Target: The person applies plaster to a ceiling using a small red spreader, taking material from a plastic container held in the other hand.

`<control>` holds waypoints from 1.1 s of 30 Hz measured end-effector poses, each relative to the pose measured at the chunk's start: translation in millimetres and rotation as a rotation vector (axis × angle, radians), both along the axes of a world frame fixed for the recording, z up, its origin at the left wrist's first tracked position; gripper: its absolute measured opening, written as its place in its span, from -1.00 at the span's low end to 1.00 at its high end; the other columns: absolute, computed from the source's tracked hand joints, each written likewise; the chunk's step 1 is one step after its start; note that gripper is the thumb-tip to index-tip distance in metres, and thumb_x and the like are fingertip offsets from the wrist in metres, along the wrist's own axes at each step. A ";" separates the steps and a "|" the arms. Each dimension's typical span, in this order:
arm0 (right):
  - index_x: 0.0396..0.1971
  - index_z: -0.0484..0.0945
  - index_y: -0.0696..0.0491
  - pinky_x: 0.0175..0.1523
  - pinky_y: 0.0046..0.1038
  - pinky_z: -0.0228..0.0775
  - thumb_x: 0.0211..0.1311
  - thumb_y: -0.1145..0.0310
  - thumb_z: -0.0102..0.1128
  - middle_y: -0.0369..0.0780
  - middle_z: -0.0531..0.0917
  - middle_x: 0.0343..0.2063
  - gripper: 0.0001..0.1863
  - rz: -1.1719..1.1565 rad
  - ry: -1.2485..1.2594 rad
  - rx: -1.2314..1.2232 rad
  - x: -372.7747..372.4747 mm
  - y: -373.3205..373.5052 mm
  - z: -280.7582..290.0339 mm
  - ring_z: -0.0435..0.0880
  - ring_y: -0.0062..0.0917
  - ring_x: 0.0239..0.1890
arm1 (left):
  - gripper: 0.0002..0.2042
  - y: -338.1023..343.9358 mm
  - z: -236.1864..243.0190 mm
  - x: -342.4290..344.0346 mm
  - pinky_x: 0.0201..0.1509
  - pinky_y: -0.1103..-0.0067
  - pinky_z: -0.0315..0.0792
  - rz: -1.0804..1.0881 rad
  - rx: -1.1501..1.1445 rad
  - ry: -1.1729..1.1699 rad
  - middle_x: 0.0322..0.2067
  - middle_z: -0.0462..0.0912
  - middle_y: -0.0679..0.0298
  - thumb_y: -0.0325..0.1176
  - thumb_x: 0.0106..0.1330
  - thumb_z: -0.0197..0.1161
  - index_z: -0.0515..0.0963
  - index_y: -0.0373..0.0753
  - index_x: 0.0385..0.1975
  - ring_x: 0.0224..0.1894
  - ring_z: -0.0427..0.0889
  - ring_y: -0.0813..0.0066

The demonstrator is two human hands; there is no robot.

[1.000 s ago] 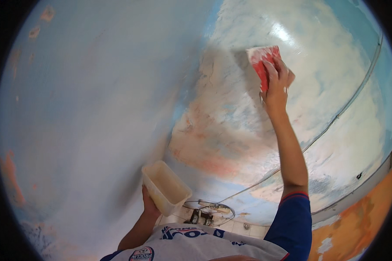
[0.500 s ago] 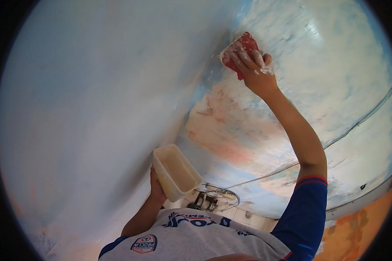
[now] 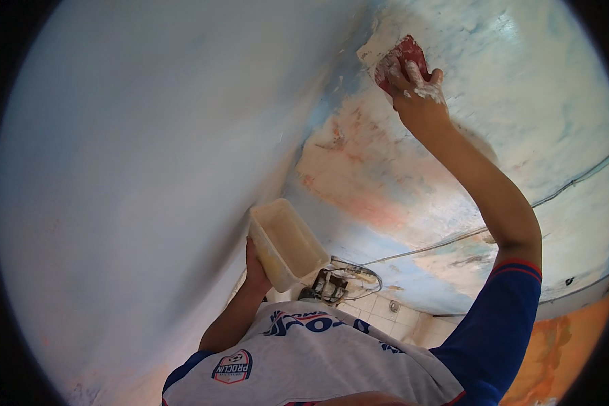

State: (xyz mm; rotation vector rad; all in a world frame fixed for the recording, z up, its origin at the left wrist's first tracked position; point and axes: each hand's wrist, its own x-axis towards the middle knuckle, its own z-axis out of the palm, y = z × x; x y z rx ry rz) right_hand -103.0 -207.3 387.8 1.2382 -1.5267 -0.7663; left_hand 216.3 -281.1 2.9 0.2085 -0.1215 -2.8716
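a person's right hand, flecked with white paste, presses a red flat scraper against a patchy blue, white and orange wall, fingers closed over the tool high at the upper right. the left hand grips a pale rectangular plastic tub from below, tilted, near the chest. a thin cable runs across the wall beneath the raised arm, above white tiles.

Thin cable crosses lower right; coiled wire fitting bottom centre above white tiles; orange wall patch lower right.
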 end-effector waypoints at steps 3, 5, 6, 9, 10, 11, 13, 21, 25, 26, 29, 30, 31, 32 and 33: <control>0.10 0.68 -0.03 -0.02 -0.02 0.26 0.07 0.32 0.39 -0.31 0.49 0.34 -0.50 0.048 -0.089 -0.078 10.3 7.3 11.8 0.49 -0.29 0.20 | -0.23 -0.3 -0.9 0.5 0.40 0.13 0.41 0.019 -0.027 -0.052 0.34 0.44 0.16 0.38 0.46 -0.15 0.26 -0.07 0.46 0.33 0.48 0.13; 0.14 0.65 -0.05 0.00 -0.06 0.24 0.09 0.31 0.38 -0.32 0.49 0.33 -0.47 0.127 -0.082 -0.161 10.8 4.3 21.2 0.47 -0.30 0.21 | -0.23 1.3 3.3 -1.0 0.41 0.12 0.40 0.045 -0.079 -0.055 0.34 0.44 0.16 0.39 0.46 -0.15 0.26 -0.07 0.46 0.34 0.47 0.13; 0.14 0.65 -0.05 0.01 -0.07 0.24 0.10 0.30 0.37 -0.31 0.50 0.32 -0.48 0.093 -0.062 -0.135 9.8 -0.9 24.1 0.47 -0.30 0.22 | -0.23 1.6 3.0 -3.5 0.41 0.12 0.40 0.025 -0.072 -0.033 0.35 0.43 0.16 0.39 0.46 -0.16 0.26 -0.07 0.47 0.34 0.47 0.13; 0.10 0.67 -0.01 0.02 -0.03 0.27 0.17 0.30 0.33 -0.30 0.53 0.28 -0.55 0.014 0.022 -0.044 5.9 -17.4 16.7 0.43 -0.31 0.27 | -0.23 -4.4 -0.6 2.1 0.41 0.12 0.40 -0.006 -0.084 -0.001 0.35 0.43 0.15 0.39 0.47 -0.18 0.25 -0.07 0.47 0.35 0.46 0.13; 0.07 0.68 0.00 0.02 -0.02 0.28 0.17 0.31 0.32 -0.30 0.53 0.28 -0.58 -0.046 0.026 -0.010 4.3 -13.3 11.4 0.42 -0.31 0.28 | -0.23 -5.8 -0.5 1.0 0.41 0.11 0.40 0.007 -0.106 0.005 0.35 0.42 0.15 0.39 0.47 -0.19 0.25 -0.07 0.47 0.35 0.46 0.13; 0.05 0.70 0.00 0.01 -0.01 0.29 0.18 0.31 0.32 -0.29 0.53 0.27 -0.60 -0.108 0.030 0.025 4.3 -7.0 5.3 0.40 -0.31 0.30 | -0.23 -7.4 -0.1 0.0 0.42 0.11 0.39 0.018 -0.128 0.011 0.35 0.42 0.15 0.38 0.47 -0.20 0.24 -0.06 0.47 0.35 0.46 0.13; -0.02 0.73 -0.01 -0.04 0.03 0.31 0.16 0.33 0.33 -0.28 0.55 0.24 -0.65 -0.112 0.021 0.043 5.7 4.1 -16.8 0.41 -0.32 0.28 | -0.24 -7.0 4.0 5.4 0.44 0.16 0.37 0.013 -0.132 0.028 0.37 0.40 0.15 0.37 0.49 -0.24 0.21 -0.05 0.49 0.38 0.43 0.15; 0.10 0.67 -0.04 -0.08 0.02 0.28 0.14 0.31 0.33 -0.28 0.56 0.24 -0.55 0.214 -0.065 -0.170 7.1 -24.3 3.6 0.45 -0.28 0.23 | -0.23 3.2 1.7 23.8 0.45 0.16 0.35 0.020 -0.105 -0.041 0.39 0.38 0.16 0.39 0.49 -0.26 0.19 -0.04 0.50 0.40 0.40 0.14; 0.11 0.66 -0.04 0.00 0.09 0.30 0.16 0.26 0.34 -0.27 0.56 0.23 -0.54 -0.066 0.044 -0.022 -2.9 -16.4 -3.1 0.43 -0.29 0.26 | -0.23 0.3 -3.9 26.9 0.46 0.16 0.34 0.024 -0.048 0.006 0.39 0.38 0.16 0.39 0.49 -0.27 0.18 -0.04 0.50 0.41 0.39 0.13; 0.11 0.65 -0.05 0.02 0.10 0.30 0.16 0.25 0.34 -0.27 0.56 0.23 -0.53 -0.093 0.069 -0.014 -3.9 -14.9 -3.5 0.42 -0.30 0.28 | -0.23 0.3 -6.4 27.6 0.46 0.16 0.34 0.026 -0.030 0.030 0.39 0.38 0.16 0.39 0.50 -0.28 0.18 -0.04 0.50 0.41 0.39 0.13; 0.10 0.65 -0.05 0.04 0.11 0.30 0.15 0.22 0.35 -0.28 0.57 0.21 -0.53 -0.121 -0.055 -0.033 26.4 -19.1 9.9 0.37 -0.32 0.32 | -0.22 4.9 -3.7 36.8 0.46 0.16 0.34 0.072 -0.052 -0.074 0.39 0.38 0.16 0.39 0.49 -0.26 0.18 -0.06 0.50 0.40 0.39 0.14; 0.10 0.65 -0.05 0.04 0.10 0.30 0.15 0.21 0.36 -0.29 0.58 0.20 -0.53 -0.126 -0.112 -0.049 33.8 -19.2 19.9 0.36 -0.32 0.33 | -0.23 6.7 -2.8 35.9 0.46 0.17 0.34 0.078 -0.055 -0.051 0.39 0.38 0.16 0.38 0.50 -0.25 0.18 -0.06 0.50 0.40 0.40 0.14; 0.04 0.69 -0.07 0.05 0.09 0.30 0.14 0.21 0.36 -0.30 0.58 0.18 -0.58 0.040 -0.108 -0.110 25.6 -20.5 22.2 0.34 -0.34 0.34 | -0.23 10.2 -1.9 37.2 0.45 0.17 0.34 0.085 -0.058 -0.030 0.39 0.38 0.16 0.38 0.50 -0.25 0.19 -0.07 0.50 0.40 0.40 0.14; 0.02 0.70 -0.07 0.04 0.08 0.30 0.14 0.21 0.36 -0.31 0.58 0.18 -0.60 -0.013 -0.056 -0.057 17.6 -25.1 25.2 0.34 -0.34 0.34 | -0.23 12.2 -1.4 35.9 0.45 0.17 0.34 0.092 -0.060 -0.008 0.39 0.39 0.16 0.37 0.50 -0.25 0.19 -0.08 0.50 0.39 0.40 0.14; 0.00 0.71 -0.08 0.04 0.08 0.31 0.14 0.21 0.36 -0.31 0.59 0.17 -0.61 -0.067 -0.015 -0.006 12.8 -30.4 25.5 0.35 -0.35 0.33 | -0.24 10.7 -2.7 36.3 0.45 0.18 0.35 0.081 -0.052 -0.010 0.38 0.39 0.17 0.36 0.51 -0.24 0.19 -0.07 0.50 0.39 0.41 0.15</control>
